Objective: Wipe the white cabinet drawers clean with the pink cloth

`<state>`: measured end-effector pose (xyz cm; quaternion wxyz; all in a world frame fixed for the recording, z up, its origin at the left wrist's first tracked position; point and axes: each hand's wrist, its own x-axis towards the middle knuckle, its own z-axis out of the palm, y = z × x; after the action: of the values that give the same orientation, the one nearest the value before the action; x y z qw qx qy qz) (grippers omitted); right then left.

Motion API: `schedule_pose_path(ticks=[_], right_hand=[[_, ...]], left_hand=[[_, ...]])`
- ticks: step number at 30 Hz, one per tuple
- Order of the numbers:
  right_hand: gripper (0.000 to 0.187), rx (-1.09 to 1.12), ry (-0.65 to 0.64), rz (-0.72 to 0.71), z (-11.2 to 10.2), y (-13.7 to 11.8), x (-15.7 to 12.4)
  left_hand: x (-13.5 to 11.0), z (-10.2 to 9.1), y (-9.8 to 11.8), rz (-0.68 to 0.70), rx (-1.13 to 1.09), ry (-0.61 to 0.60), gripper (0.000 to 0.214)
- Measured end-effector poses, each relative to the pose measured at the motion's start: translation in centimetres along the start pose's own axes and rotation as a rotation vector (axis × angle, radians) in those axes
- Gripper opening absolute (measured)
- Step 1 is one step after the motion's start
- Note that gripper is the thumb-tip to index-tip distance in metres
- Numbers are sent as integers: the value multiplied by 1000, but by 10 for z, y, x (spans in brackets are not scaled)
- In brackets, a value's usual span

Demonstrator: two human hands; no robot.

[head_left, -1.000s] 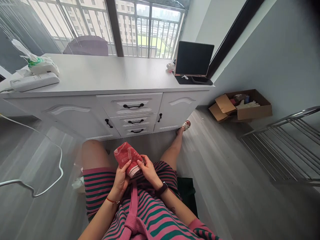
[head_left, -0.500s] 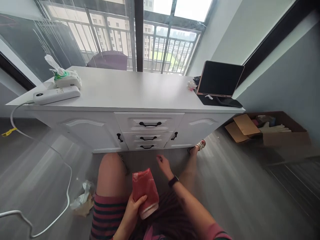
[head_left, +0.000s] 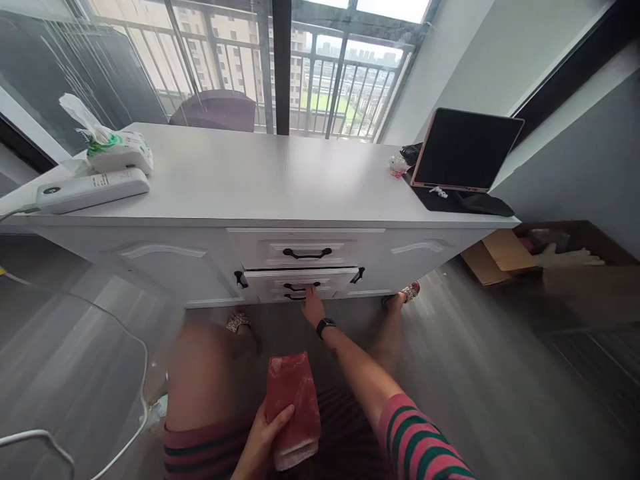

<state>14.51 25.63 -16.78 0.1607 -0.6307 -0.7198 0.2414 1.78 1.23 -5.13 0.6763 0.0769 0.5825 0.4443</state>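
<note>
My left hand [head_left: 270,427] holds a folded red cloth [head_left: 294,407] with a whitish lower edge over my lap, the thumb lying across its front. Reaching forward, my right hand [head_left: 313,308] has its fingers hooked on the black handle [head_left: 296,287] of the middle drawer [head_left: 270,281] in a white cabinet [head_left: 165,267]. That drawer's front stands slightly out from the cabinet. Its inside is hidden from me. Above it the top drawer [head_left: 260,250] is closed.
On the cabinet top are a tissue pack [head_left: 120,152], a white power strip [head_left: 95,191] and a dark-screened tablet [head_left: 465,150] on a stand. An open cardboard box [head_left: 575,277] sits on the floor at right. A white cable [head_left: 143,373] runs along the floor at left.
My right hand has moved forward from above my lap to the middle drawer's handle, and that drawer has come out a little. My left hand still holds the red cloth.
</note>
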Motion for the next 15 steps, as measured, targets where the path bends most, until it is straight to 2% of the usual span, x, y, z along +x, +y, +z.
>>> schedule_pose_path(ticks=[5,9,15], right_hand=[[53,-24,-46,-9,-5,1,-40],[54,2,-60,10,-7,-3,-72],[55,114,-91,78,-6,-9,-109]], left_hand=[[-3,7,-6,22,-20,-41,57],[-12,14,-14,26,-14,-95,56],[-28,29,-10,80,-5,-189,48]])
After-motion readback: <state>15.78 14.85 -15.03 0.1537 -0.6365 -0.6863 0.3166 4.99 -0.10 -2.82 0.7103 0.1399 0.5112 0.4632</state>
